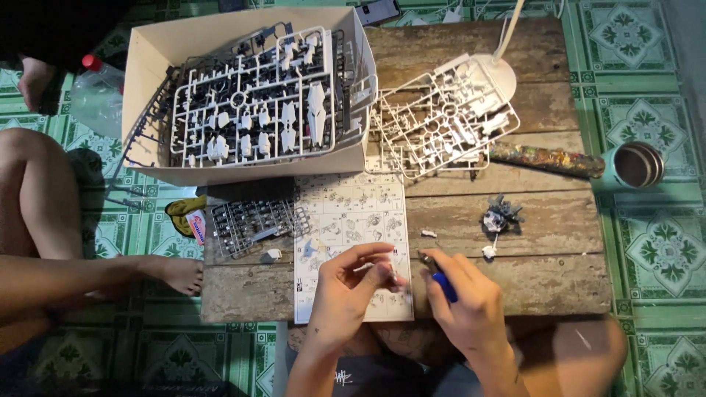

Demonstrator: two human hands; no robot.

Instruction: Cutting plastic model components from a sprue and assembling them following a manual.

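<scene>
— What are the fingers doing?

— The fingers of the left hand (351,276) are pinched narrow on a tiny white part (398,278). It is too small to tell its shape. The right hand (463,298) is closed around a cutter with a blue handle (443,285), and its tip points at the little part. The two hands almost touch, near the front edge of the table (515,287).

— Why so close together?

— I think the small piece needs holding tight while the tool works on it. It would be easy to drop.

— What is under the hands?

— A sheet of building pictures (351,220), lying flat at the front edge so the person can look down and read it.

— And farther out?

— A little half-built figure (501,216) sits just right of the middle, apart from the hands, maybe so it does not get bumped. A grey frame of parts (254,224) lies left of the sheet. A white frame of parts (441,121) rests near the back edge, partly on a white lamp base (504,73). A cardboard box (147,95) at the back left corner holds more frames, stacked together. A cup (636,165) stands on the floor, off the right edge. Another person's leg (44,198) is off to the left.
</scene>
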